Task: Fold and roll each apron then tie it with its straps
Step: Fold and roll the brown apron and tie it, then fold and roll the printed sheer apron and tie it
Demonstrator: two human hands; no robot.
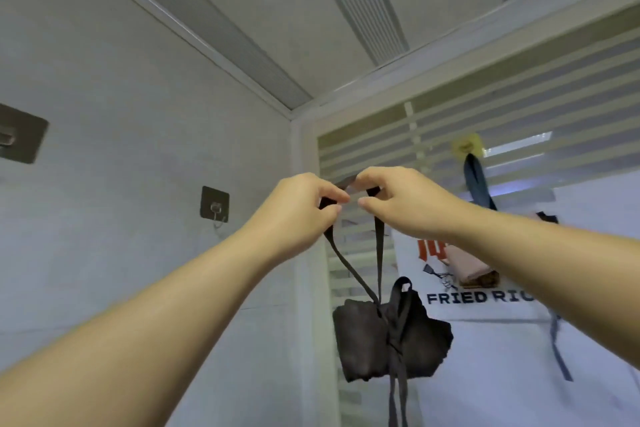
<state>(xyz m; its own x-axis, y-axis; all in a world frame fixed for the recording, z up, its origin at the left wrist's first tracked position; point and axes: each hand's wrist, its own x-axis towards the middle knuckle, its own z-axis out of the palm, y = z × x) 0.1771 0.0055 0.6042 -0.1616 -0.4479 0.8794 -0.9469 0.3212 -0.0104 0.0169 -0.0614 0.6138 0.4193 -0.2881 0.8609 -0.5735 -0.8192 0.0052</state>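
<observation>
Up by the corner, left hand and right hand pinch the strap, roll dangling. Hold it wide for the hook.

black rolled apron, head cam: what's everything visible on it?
The black apron is a dark, matte fabric bundle, rolled and cinched round its middle by its own straps, two loose tails hanging below. It hangs free in front of a slatted partition from its loop strap, whose top the left hand and right hand each pinch. Nothing else visibly touches it.
</observation>
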